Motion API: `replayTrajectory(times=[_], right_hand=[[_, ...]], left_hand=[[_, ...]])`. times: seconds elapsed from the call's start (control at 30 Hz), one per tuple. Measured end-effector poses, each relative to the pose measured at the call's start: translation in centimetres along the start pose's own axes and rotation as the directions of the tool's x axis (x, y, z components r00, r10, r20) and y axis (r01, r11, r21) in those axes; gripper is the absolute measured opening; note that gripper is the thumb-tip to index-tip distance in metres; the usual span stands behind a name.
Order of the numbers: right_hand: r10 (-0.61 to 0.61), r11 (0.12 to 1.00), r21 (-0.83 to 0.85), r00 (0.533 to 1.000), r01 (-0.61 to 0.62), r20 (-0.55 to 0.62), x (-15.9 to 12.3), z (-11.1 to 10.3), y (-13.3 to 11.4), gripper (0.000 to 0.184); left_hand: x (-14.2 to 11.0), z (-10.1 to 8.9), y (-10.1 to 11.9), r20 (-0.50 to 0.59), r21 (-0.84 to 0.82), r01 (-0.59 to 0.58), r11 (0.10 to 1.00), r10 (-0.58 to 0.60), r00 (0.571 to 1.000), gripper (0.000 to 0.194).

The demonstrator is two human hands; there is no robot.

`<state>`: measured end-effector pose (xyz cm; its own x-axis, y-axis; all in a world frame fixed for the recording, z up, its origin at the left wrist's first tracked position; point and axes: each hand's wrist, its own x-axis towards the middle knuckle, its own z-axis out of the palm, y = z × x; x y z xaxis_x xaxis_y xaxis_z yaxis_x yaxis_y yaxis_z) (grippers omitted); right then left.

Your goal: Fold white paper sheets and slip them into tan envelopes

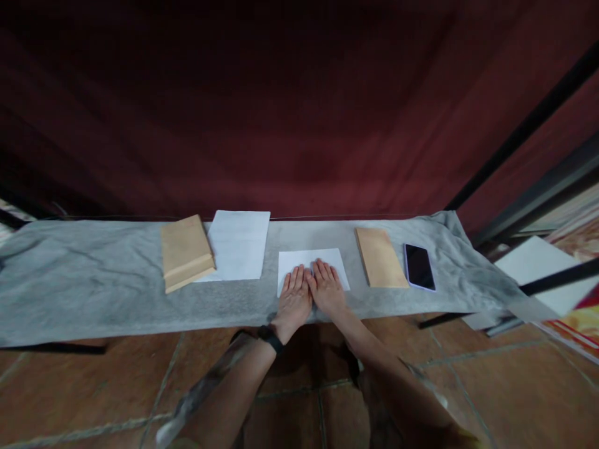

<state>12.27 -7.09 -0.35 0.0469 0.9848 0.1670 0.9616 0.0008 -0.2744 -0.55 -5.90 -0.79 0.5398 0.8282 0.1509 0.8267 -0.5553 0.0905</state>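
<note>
My left hand and my right hand lie flat side by side, fingers stretched out, on a folded white sheet of paper. The sheet rests on a grey cloth that covers a long narrow table. Both hands press on the paper's near half and hold nothing. A black band circles my left wrist.
Left of the paper lie a larger white sheet and a stack of tan envelopes. To the right are a single tan envelope and a dark phone. Dark red curtain behind; tiled floor below; black metal bars at right.
</note>
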Motion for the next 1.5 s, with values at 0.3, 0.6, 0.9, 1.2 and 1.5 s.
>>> replayTrajectory(times=[0.3,0.6,0.9,1.2,1.5], right_hand=[[-0.047,0.997,-0.066,0.997,0.043,-0.057,-0.4,0.3,1.9,0.055],[0.013,0.989,-0.147,0.998,-0.022,-0.062,-0.2,0.3,4.3,0.056],[0.066,0.973,-0.212,0.989,-0.092,-0.129,-0.4,-0.1,5.0,0.058],[-0.089,0.993,-0.091,0.985,0.076,-0.147,0.5,0.1,3.4,0.056],[-0.175,0.983,-0.059,0.983,0.172,-0.051,1.3,1.2,2.1,0.055]], left_hand=[[0.1,-0.4,-0.1,-0.018,-0.018,0.040,0.999,-0.040,0.999,0.057],[0.0,-0.8,-0.5,-0.016,-0.010,0.039,0.999,-0.040,0.999,0.061],[0.2,-1.1,-0.4,-0.058,0.021,-0.054,0.998,0.056,0.997,0.055],[1.0,-0.9,-0.6,-0.051,-0.024,-0.111,0.994,0.109,0.993,0.054],[2.6,-0.7,-0.8,0.007,-0.007,-0.056,0.998,0.056,0.998,0.056]])
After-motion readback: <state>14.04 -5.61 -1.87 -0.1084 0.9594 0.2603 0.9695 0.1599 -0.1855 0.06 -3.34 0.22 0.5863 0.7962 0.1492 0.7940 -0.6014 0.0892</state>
